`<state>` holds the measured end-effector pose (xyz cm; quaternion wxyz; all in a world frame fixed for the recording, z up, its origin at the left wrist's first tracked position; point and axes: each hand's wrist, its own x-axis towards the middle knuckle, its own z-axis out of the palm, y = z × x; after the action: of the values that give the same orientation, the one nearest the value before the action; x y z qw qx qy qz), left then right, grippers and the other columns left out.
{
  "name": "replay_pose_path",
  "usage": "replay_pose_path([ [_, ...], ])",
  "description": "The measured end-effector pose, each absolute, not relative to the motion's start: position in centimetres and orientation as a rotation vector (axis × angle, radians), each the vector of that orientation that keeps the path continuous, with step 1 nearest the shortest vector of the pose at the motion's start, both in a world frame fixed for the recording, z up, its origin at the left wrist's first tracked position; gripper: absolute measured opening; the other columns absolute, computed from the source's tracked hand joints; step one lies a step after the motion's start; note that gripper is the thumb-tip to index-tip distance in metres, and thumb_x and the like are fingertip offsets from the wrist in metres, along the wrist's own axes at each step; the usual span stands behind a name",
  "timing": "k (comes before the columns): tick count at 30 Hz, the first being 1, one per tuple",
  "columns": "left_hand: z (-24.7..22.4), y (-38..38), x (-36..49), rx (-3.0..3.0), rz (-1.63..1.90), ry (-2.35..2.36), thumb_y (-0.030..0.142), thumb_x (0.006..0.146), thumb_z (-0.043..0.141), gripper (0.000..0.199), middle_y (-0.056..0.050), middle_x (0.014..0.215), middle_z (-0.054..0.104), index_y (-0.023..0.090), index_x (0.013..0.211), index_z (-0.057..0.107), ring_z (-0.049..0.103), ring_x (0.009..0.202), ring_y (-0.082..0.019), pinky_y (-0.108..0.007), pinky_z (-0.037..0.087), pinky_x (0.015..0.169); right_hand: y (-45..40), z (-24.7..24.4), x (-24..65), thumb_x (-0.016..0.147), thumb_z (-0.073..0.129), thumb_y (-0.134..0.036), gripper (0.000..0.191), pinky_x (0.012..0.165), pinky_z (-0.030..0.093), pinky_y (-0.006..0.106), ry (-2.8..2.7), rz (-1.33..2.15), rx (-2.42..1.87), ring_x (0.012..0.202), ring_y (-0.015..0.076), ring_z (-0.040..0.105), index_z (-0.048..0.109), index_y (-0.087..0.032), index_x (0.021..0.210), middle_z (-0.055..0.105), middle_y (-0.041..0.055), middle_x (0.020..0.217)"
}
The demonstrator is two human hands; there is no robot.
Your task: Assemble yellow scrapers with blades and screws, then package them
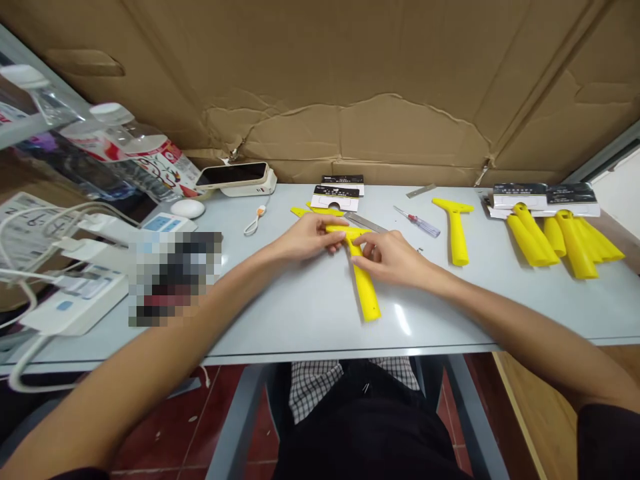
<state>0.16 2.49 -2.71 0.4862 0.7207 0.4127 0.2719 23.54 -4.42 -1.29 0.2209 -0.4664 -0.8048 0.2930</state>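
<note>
A yellow T-shaped scraper [365,290] lies in front of me, its handle toward the desk's front edge. My left hand [311,237] is closed around the left end of its crosswise head. The fingers of my right hand [393,258] are bent against the scraper's neck just below the head, and they partly hide it. Just behind the hands is a flat metal blade [367,223]. A screwdriver with a clear handle [424,225] rests to the right, and beyond it lies a second yellow scraper [457,235].
Several yellow handles [577,247] with black-and-white cards lie at the far right. Carded packs [335,199] and another blade [421,191] are at the back. On the left are a phone [233,175], a white mouse [188,209], a power strip [83,300] and bottles [160,163]. Cardboard [350,67] stands behind.
</note>
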Motion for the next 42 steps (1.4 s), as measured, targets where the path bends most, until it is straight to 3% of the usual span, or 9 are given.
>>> replay_pose_path([
  [4,-3.4,1.4,-0.1,2.107,0.630,1.075,0.048,0.095,0.068,0.041,-0.011,0.115,0.082,0.019,0.121,0.080,0.075,0.096,-0.027,-0.045,0.059,0.089,-5.2,-1.4,24.1,0.098,0.059,-0.038,0.025,0.074,0.048,0.038,-2.326,0.740,-1.244,0.067,0.0174,0.063,0.074,-0.020,0.105,0.075,0.0021,0.081],
  [10,-3.3,0.2,0.1,2.328,0.657,1.170,0.042,0.099,0.065,0.036,-0.009,0.104,0.081,0.020,0.123,0.081,0.069,0.088,-0.025,-0.042,0.055,0.085,-5.9,-1.6,23.5,0.100,0.054,-0.039,0.029,0.078,0.049,0.040,-2.401,0.580,-1.313,0.084,0.0242,0.066,0.073,-0.020,0.109,0.074,0.0075,0.091],
  [14,-3.2,0.1,0.2,2.313,0.720,1.195,0.042,0.097,0.068,0.034,-0.009,0.118,0.078,0.021,0.120,0.081,0.071,0.089,-0.023,-0.041,0.058,0.087,-6.0,-2.2,23.3,0.101,0.052,-0.042,0.036,0.079,0.051,0.041,-2.389,0.556,-1.297,0.082,0.0244,0.066,0.073,-0.018,0.116,0.074,0.0085,0.091],
  [19,-3.0,0.1,0.2,2.342,0.833,1.252,0.043,0.093,0.075,0.037,-0.011,0.128,0.079,0.021,0.122,0.079,0.070,0.122,-0.032,-0.051,0.051,0.113,-4.5,-1.0,24.3,0.105,0.051,-0.045,0.036,0.078,0.058,0.039,-1.953,0.786,-1.266,0.078,0.0206,0.071,0.075,-0.019,0.112,0.078,0.0073,0.095],
  [23,-2.2,0.5,0.2,1.979,1.127,1.304,0.045,0.102,0.061,0.033,-0.011,0.128,0.080,0.020,0.112,0.080,0.071,0.122,-0.028,-0.047,0.053,0.112,-1.1,0.4,27.4,0.101,0.060,-0.060,0.043,0.098,0.061,0.045,-1.474,1.034,-1.184,0.104,0.0265,0.077,0.072,-0.020,0.111,0.079,0.0130,0.111],
  [28,-2.1,2.9,-1.1,1.262,1.504,1.135,0.045,0.104,0.047,0.037,-0.015,0.129,0.078,0.019,0.103,0.074,0.071,0.130,-0.027,-0.044,0.054,0.114,1.9,-0.7,30.0,0.102,0.051,-0.051,0.033,0.115,0.055,0.050,-1.168,1.232,-1.202,0.133,0.0286,0.069,0.067,-0.022,0.109,0.075,0.0182,0.133],
  [35,-3.2,5.7,-3.4,0.992,1.551,1.227,0.037,0.101,0.047,0.030,-0.016,0.129,0.078,0.020,0.101,0.071,0.069,0.133,-0.031,-0.053,0.053,0.117,2.4,-2.3,30.0,0.103,0.052,-0.034,0.026,0.119,0.053,0.041,-0.999,1.313,-1.199,0.127,0.0254,0.073,0.070,-0.016,0.108,0.074,0.0220,0.133],
  [42,-2.4,4.8,-2.4,0.742,1.547,1.137,0.028,0.104,0.049,0.030,-0.019,0.123,0.078,0.013,0.097,0.073,0.073,0.126,-0.026,-0.039,0.054,0.116,2.0,-1.3,29.9,0.106,0.050,-0.030,0.028,0.118,0.055,0.040,-0.960,1.390,-1.235,0.121,0.0253,0.075,0.073,-0.015,0.105,0.078,0.0189,0.125],
])
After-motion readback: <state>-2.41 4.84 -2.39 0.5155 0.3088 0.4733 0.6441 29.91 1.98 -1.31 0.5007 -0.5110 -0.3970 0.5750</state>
